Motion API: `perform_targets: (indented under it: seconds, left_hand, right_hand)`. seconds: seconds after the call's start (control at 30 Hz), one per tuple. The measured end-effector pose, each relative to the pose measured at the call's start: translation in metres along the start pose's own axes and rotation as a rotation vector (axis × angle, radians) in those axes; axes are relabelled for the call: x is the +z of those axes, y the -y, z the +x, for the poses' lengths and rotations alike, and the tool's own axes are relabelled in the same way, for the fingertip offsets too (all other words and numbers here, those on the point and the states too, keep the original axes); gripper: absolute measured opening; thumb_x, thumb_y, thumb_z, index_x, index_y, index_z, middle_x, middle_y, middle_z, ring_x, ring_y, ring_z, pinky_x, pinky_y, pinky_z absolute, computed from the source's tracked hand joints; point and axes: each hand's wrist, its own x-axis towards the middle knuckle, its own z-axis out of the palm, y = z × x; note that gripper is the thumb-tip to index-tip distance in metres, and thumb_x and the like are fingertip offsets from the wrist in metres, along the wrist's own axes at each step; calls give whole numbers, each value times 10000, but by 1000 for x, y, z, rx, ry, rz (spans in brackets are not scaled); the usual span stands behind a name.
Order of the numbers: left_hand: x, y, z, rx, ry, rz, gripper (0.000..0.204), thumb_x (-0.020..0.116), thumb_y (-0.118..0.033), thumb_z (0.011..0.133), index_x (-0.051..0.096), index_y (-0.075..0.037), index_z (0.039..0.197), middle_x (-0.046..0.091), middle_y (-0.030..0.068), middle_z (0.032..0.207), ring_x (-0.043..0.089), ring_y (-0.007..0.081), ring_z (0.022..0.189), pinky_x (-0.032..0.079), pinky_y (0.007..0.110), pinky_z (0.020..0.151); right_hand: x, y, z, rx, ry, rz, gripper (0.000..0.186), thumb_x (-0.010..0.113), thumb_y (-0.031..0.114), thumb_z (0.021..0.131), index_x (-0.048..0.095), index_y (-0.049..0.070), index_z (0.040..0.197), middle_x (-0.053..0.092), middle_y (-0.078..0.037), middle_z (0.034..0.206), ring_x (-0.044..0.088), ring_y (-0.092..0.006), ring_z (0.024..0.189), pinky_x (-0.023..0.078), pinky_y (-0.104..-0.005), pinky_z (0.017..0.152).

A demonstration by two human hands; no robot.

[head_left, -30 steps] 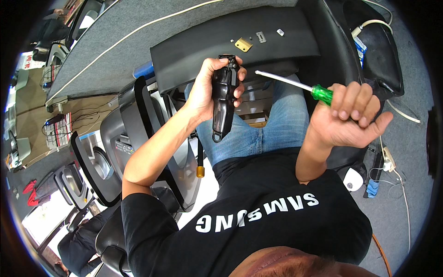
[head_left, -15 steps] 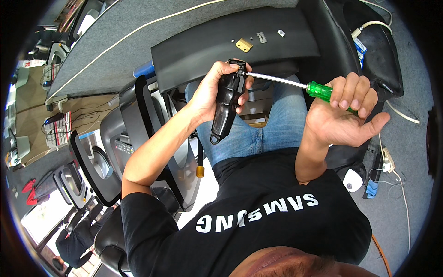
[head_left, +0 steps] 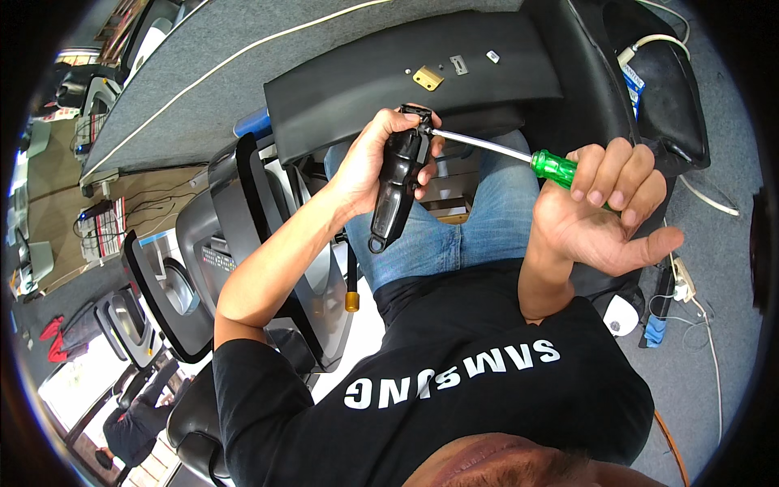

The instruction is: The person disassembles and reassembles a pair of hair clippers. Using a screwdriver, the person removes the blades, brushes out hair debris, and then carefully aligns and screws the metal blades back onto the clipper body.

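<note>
My left hand (head_left: 369,158) is closed around a black hair clipper (head_left: 397,191), its head end away from me and its hanging loop toward me. In my right hand (head_left: 604,207) is a screwdriver (head_left: 554,167) with a green handle, held between fingers and palm with the thumb stretched out. The screwdriver's metal tip meets the side of the clipper near its head. Beyond the clipper, on a black padded surface (head_left: 341,101), lie a gold clipper blade (head_left: 428,78), a silver toothed blade (head_left: 459,64), a small white piece (head_left: 492,57) and tiny loose bits.
Under my hands are my jeans-clad legs (head_left: 503,211). A grey and black chair-like frame (head_left: 243,219) stands close on my left. White cables (head_left: 710,197) run across the grey floor at right, near a power strip (head_left: 682,280). Farther left, another person (head_left: 134,430) shows at the edge.
My right hand has shifted slightly and its fingers have rolled on the screwdriver handle, which now points a little lower. My left hand and the clipper stay nearly still.
</note>
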Motion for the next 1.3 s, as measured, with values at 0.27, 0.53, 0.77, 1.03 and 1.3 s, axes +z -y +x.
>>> perform_targets:
  seconds: [0.27, 0.53, 0.77, 1.03, 1.3]
  left_hand:
    - [0, -2, -3, -25, 28, 37, 374, 528, -341, 984, 574, -22, 1174, 639, 107, 884, 629, 169, 615, 558, 314, 495]
    - [0, -7, -3, -151, 29, 113, 374, 540, -383, 957, 568, -59, 1142, 613, 80, 854, 613, 162, 568, 527, 314, 459]
    - [-2, -6, 0, -81, -36, 63, 385, 543, -400, 961, 566, -60, 1140, 590, 73, 860, 604, 166, 574, 520, 317, 481]
    - [-13, -10, 2, 134, -104, -55, 379, 538, -397, 978, 559, -82, 1186, 613, 91, 923, 610, 185, 619, 536, 346, 529]
    - [-13, -14, 2, 308, -164, 182, 351, 529, -345, 986, 551, -59, 1188, 622, 127, 936, 619, 198, 618, 547, 357, 529]
  right_hand:
    - [12, 8, -4, 0, 227, -34, 641, 434, 693, 1032, 413, 129, 728, 419, -24, 783, 424, -125, 592, 362, -252, 447]
    - [21, 8, -12, -21, 298, 8, 626, 430, 635, 1061, 437, 104, 730, 445, -53, 800, 437, -141, 575, 343, -259, 434]
    - [12, -6, -14, -26, 53, -75, 519, 398, 525, 1096, 438, 112, 784, 446, -70, 810, 443, -181, 652, 425, -316, 505]
    - [-17, -22, -28, 42, -125, -571, 237, 490, 310, 1080, 466, 87, 1003, 566, -148, 994, 601, -267, 886, 558, -421, 747]
    - [-43, 17, -29, 545, 24, -738, 254, 615, 237, 1072, 501, 14, 1116, 567, -70, 893, 469, -57, 590, 349, -216, 516]
